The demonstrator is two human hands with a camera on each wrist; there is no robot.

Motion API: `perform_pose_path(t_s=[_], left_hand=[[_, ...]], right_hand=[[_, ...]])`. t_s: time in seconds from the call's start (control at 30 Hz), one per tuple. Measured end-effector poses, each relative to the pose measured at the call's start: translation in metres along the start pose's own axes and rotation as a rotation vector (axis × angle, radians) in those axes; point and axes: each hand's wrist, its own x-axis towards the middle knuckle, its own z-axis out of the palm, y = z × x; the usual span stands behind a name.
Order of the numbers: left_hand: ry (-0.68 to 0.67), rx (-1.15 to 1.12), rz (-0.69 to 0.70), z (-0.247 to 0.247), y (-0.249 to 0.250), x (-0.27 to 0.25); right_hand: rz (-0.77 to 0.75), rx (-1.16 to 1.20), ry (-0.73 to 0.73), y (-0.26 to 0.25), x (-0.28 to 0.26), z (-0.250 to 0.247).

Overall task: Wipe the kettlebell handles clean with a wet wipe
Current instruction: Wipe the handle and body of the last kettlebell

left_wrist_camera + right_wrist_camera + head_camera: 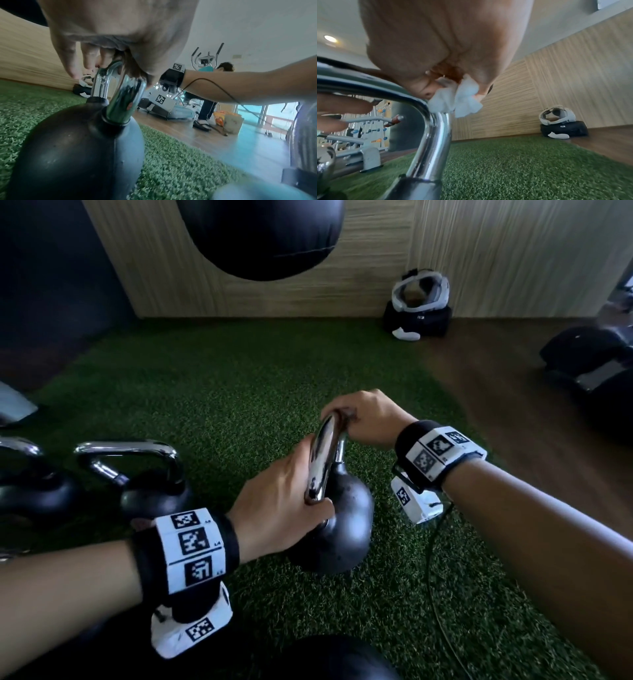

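A black kettlebell [339, 522] with a chrome handle [322, 460] stands on green turf in the middle of the head view. My left hand [284, 501] grips the near end of that handle; in the left wrist view the fingers [85, 56] curl over the chrome bend [120, 86]. My right hand [363, 419] holds a crumpled white wet wipe [458, 98] against the far bend of the handle [433, 129]. In the head view the wipe is hidden under the right hand.
Two more kettlebells [147, 474] [30, 484] stand to the left on the turf [239, 378]. A punching bag [263, 234] hangs ahead. A headset on a black case [419, 306] sits by the wooden wall. A cable [431, 559] trails from my right wrist. Another person [209, 94] stands behind.
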Motion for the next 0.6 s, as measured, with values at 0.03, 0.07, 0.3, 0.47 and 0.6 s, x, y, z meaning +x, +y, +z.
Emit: perform_pose_path(t_s=[0.03, 0.07, 0.3, 0.47, 0.6], left_hand=[[-0.011, 0.012, 0.001, -0.001, 0.000, 0.001], [-0.022, 0.035, 0.012, -0.004, 0.000, 0.003], [-0.296, 0.350, 0.092, -0.041, -0.023, 0.020], [-0.438, 0.539, 0.209, -0.064, -0.067, 0.057], [-0.419, 0.577, 0.310, -0.066, -0.082, 0.080]], right_hand=[[-0.012, -0.002, 0.005, 0.001, -0.001, 0.002], [-0.026, -0.003, 0.014, 0.002, -0.001, 0.004], [-0.020, -0.015, 0.080, 0.012, -0.021, -0.001], [0.062, -0.019, 0.158, 0.009, -0.056, 0.001], [0.148, 0.024, 0.244, 0.001, -0.082, 0.008]])
